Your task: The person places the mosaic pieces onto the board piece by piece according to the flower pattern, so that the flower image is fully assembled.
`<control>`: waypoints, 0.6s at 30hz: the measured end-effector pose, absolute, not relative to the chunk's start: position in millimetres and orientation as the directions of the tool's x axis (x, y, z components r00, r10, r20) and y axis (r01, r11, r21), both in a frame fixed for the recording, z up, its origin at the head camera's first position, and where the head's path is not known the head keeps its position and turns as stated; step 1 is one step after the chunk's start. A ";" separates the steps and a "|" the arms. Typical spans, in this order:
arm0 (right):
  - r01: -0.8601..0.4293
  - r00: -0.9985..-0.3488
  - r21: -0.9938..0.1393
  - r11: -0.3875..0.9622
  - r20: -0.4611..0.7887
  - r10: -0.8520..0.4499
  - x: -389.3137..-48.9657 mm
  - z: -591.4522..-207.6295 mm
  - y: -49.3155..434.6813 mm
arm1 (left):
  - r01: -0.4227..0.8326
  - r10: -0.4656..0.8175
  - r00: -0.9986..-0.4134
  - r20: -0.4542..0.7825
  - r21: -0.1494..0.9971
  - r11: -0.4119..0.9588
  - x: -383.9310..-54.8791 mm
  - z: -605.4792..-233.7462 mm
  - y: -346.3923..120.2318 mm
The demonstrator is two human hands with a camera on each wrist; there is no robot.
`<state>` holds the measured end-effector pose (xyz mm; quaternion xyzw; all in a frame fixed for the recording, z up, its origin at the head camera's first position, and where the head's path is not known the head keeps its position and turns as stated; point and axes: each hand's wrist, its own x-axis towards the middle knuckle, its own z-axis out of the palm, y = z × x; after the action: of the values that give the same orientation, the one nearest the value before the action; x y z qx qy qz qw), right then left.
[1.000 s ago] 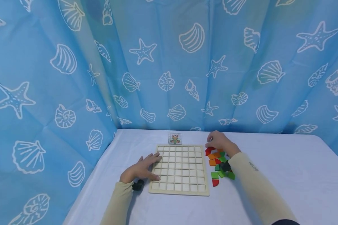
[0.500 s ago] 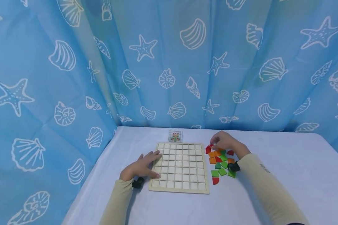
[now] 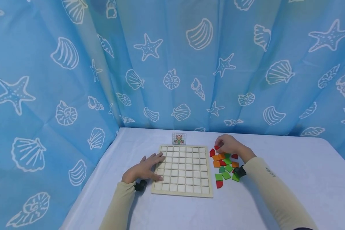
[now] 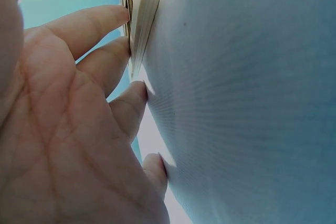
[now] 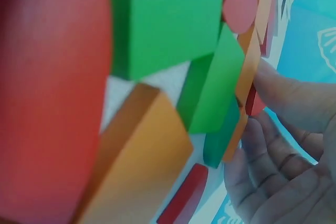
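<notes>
Pinching red piece (image 3: 217, 148) with right hand (image 3: 229, 145) at flat tiles' (image 3: 228, 168) far end; resting spread-fingered left hand (image 3: 145, 167) on wooden grid (image 3: 182, 169).

On the white, cloth-covered surface (image 3: 290, 166), a gridded wooden board (image 3: 182, 193) is laid flat; a small patterned card (image 3: 179, 138) is placed just beyond it, and red, orange and green pieces (image 3: 226, 175) are scattered along the board's right side.

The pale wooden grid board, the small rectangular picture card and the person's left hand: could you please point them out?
Pale wooden grid board (image 3: 182, 166), head view: bare middle cell.
Small rectangular picture card (image 3: 179, 138), head view: coloured central figure.
Left hand (image 3: 143, 169), head view: back of the hand.
</notes>
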<state>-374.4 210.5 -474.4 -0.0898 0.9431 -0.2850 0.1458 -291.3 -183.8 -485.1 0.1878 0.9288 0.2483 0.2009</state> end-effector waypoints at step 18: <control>-0.172 -0.983 -0.675 0.717 0.074 -0.167 -371.2 -458.8 184.7 | 0.267 0.467 -0.842 -0.270 0.543 0.796 -292.2 -485.6 -186.2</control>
<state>-371.2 184.7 -458.8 -0.0916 0.9265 -0.3649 -0.0037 -292.2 -186.2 -485.6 0.1980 0.9266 0.2503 0.1991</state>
